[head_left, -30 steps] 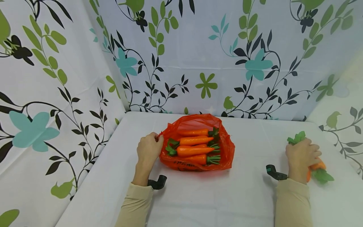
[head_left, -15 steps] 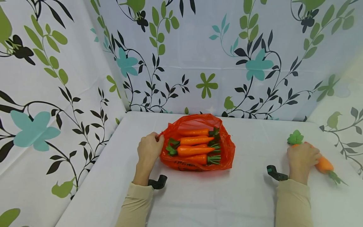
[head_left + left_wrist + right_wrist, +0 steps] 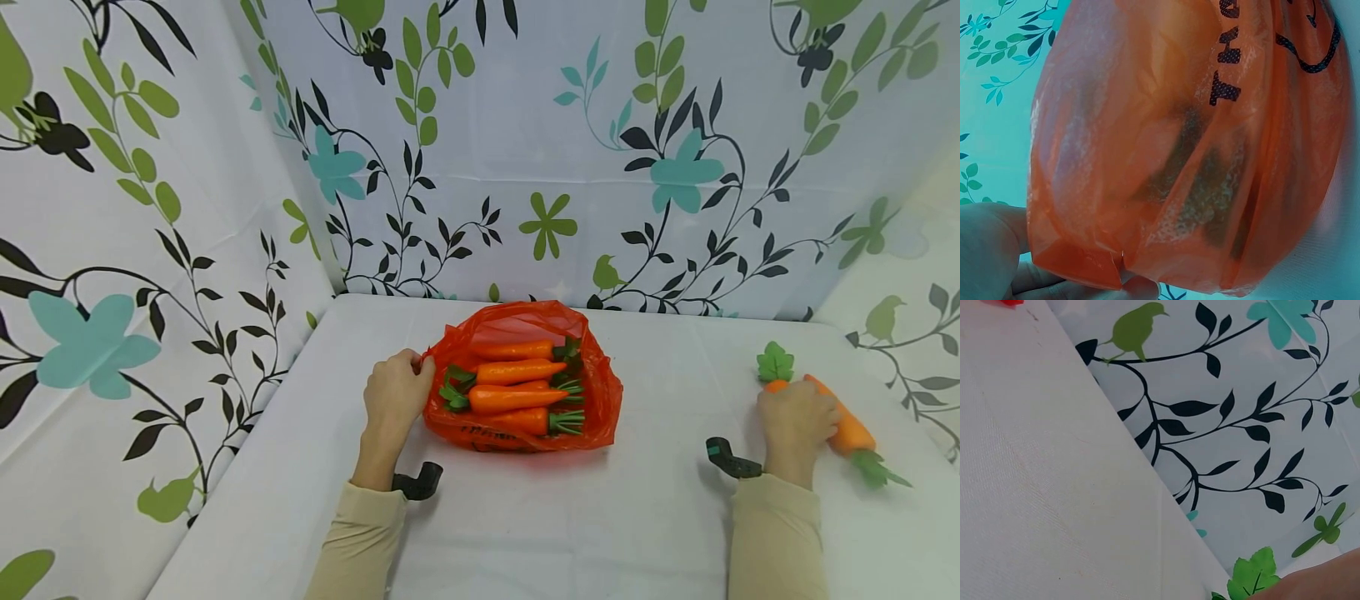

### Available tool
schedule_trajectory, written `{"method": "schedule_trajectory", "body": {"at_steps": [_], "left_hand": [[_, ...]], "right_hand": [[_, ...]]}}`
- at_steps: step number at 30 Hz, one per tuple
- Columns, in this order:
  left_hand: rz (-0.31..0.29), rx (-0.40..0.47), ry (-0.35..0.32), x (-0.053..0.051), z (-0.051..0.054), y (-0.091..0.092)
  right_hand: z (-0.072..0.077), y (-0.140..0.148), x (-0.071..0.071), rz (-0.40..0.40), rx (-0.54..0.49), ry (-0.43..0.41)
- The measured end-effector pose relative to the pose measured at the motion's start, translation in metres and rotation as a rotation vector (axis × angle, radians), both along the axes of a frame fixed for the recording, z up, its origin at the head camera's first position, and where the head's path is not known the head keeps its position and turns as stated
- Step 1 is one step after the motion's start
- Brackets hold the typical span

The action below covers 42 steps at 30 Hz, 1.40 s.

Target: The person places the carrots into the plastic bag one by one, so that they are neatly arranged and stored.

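A red plastic bag [image 3: 609,408] lies on the white table with its mouth spread wide, showing several carrots [image 3: 517,398] with green tops inside. My left hand [image 3: 395,390] pinches the left edge of the bag. In the left wrist view, the thumb and fingers hold the rim of the same translucent bag [image 3: 1085,187], which carries black lettering. Far to the right, my right hand [image 3: 798,421] grips a carrot [image 3: 777,386] whose leafy top [image 3: 1252,575] sticks out beyond the fingers. A second carrot [image 3: 852,432] slants beside that hand; whether the fingers hold it too is hidden.
The white tabletop [image 3: 660,517] stretches between the bag and the right hand. Leaf-patterned cloth [image 3: 480,167] hangs behind and at both sides. A black wrist mount [image 3: 418,482] is on the left wrist, another black mount [image 3: 731,458] on the right.
The carrots at my right hand have shifted: the lower one has turned and shows more of its length, and the leafy top has moved slightly left. The left hand and bag stay put.
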State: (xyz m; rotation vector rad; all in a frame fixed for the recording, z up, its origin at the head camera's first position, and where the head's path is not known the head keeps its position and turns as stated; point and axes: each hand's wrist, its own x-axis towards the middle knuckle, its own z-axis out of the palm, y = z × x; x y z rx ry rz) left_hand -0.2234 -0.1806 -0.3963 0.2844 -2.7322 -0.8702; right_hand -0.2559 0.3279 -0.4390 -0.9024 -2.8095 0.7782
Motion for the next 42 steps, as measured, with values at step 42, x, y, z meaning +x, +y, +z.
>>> {"method": "schedule_trajectory", "body": {"at_steps": [42], "left_hand": [[0.006,-0.009,0.009,0.0009,0.0021,0.0001]], "right_hand": [[0.0025,-0.0021,-0.0103,0.127,-0.155,-0.039]]}}
